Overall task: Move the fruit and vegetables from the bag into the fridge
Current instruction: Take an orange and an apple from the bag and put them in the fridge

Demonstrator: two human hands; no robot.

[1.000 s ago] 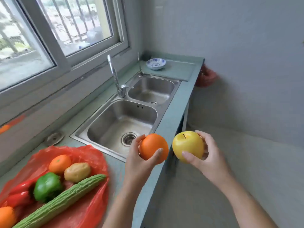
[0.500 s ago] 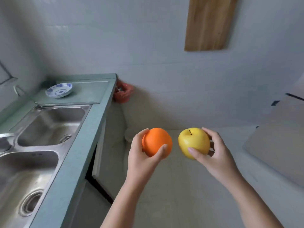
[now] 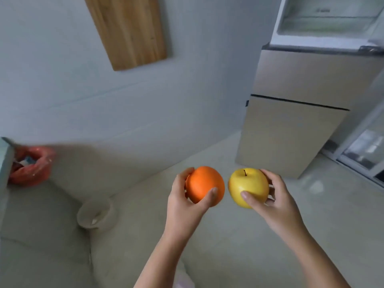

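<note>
I am holding the orange in my left hand, with my fingers curling round it. I am holding the yellow apple in my right hand the same way. The two are sitting side by side, nearly touching. The fridge is standing ahead, off to my right, with its top part open. My right hand is nearer, so I think the apple is going in first.

We see soft, diffuse daylight, fairly bright. A faint shadow edges the wooden board on the wall, and a broader one spreads beside the red bin. Motion blur smears that bin and the fridge. The orange and yellow apple look fairly sharp. Wide-angle distortion tilts verticals near the edges.
</note>
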